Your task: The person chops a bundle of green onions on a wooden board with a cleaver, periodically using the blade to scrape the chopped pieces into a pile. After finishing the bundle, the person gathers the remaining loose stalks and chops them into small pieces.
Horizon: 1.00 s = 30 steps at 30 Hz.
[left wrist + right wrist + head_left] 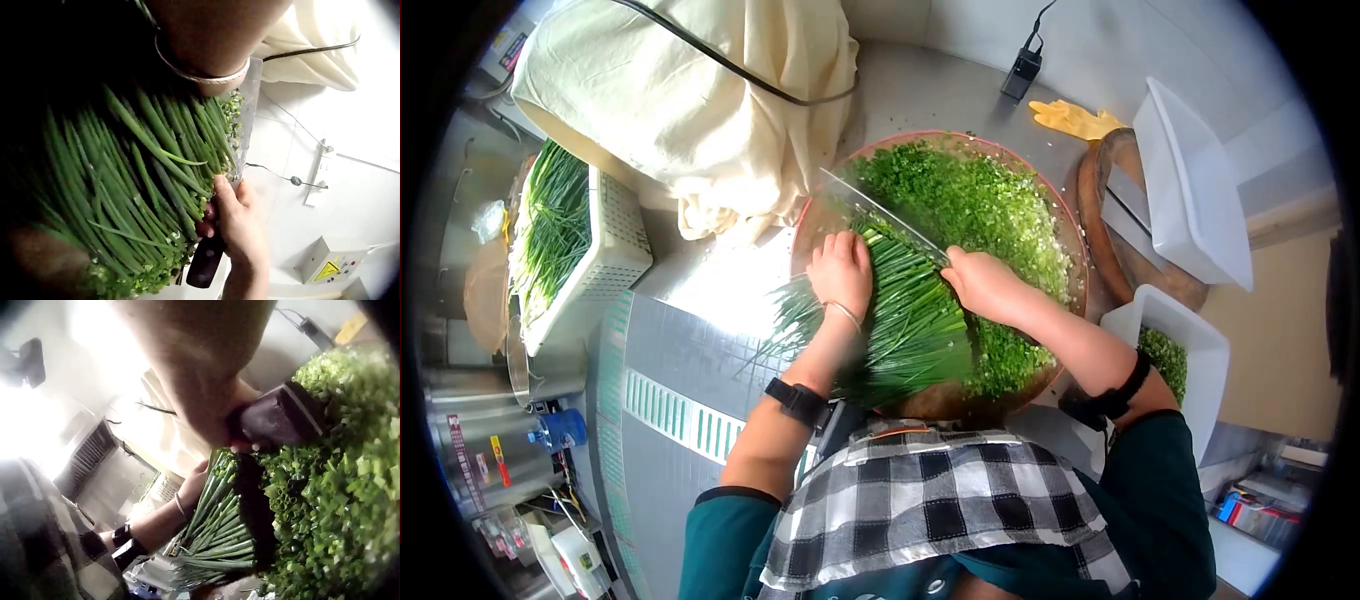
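My right hand (pixel 980 283) grips a knife by its dark handle (pixel 281 419). The knife blade (pixel 885 212) runs toward the far left, alongside the cut ends of a thick bunch of green onions (pixel 910 320). My left hand (pixel 840 270) rests on top of the bunch near its far end, fingers pointing away from me and close to the blade. Beyond the knife and to its right, chopped green onions (pixel 960 190) cover much of a round chopping board (pixel 1084 265). Long green tips of the bunch hang over the board's left side.
A cream cloth cover (pixel 700 110) stands behind on the left, beside a white basket (pixel 615 235) of whole green onions. On the right are a wooden ring-shaped piece (pixel 1090 220), a white tray (pixel 1195 190) and a white bin (pixel 1205 345) holding chopped greens. Yellow gloves (pixel 1075 119) lie behind.
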Each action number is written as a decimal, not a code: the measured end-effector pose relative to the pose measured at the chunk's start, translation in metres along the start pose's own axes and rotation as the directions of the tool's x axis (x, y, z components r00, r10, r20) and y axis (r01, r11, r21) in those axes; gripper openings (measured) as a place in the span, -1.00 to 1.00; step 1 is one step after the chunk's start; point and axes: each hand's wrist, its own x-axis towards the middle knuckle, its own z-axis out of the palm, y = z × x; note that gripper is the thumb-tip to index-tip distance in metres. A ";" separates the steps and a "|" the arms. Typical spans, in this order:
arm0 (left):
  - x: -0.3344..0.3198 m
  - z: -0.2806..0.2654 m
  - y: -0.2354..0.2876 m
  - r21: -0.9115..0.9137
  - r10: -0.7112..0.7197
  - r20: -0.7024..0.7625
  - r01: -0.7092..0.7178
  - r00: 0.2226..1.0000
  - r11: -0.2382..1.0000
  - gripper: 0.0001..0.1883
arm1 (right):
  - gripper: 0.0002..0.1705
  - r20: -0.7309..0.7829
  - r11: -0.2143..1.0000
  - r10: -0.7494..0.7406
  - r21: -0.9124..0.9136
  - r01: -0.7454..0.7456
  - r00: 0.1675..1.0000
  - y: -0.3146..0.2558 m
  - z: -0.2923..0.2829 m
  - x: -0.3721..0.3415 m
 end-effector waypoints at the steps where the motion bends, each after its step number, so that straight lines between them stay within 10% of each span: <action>1: -0.001 0.000 0.000 -0.015 0.017 -0.023 -0.017 1.000 1.000 -0.87 | -0.77 -0.033 1.000 -0.026 -0.015 0.026 0.999 0.001 0.002 0.001; 8: -0.001 0.010 -0.007 0.024 0.133 -0.208 -0.131 0.969 0.991 -0.91 | -0.77 -0.072 1.000 0.003 -0.001 -0.003 0.997 0.001 0.012 -0.002; 22: 0.000 0.008 0.020 -0.054 -0.016 0.143 0.024 0.990 0.998 -0.85 | -0.75 -0.151 0.985 0.169 0.067 -0.161 0.974 0.005 0.016 -0.032; 25: 0.000 -0.006 0.027 -0.051 0.212 -0.171 -0.224 0.962 0.973 -0.77 | -0.82 -0.146 0.981 0.186 -0.030 -0.193 0.972 -0.006 0.024 -0.032; 30: -0.043 -0.017 0.060 -0.055 0.367 0.000 -0.367 0.930 0.929 -0.82 | -0.83 -0.164 0.992 0.119 -0.022 -0.124 0.979 -0.004 0.025 -0.036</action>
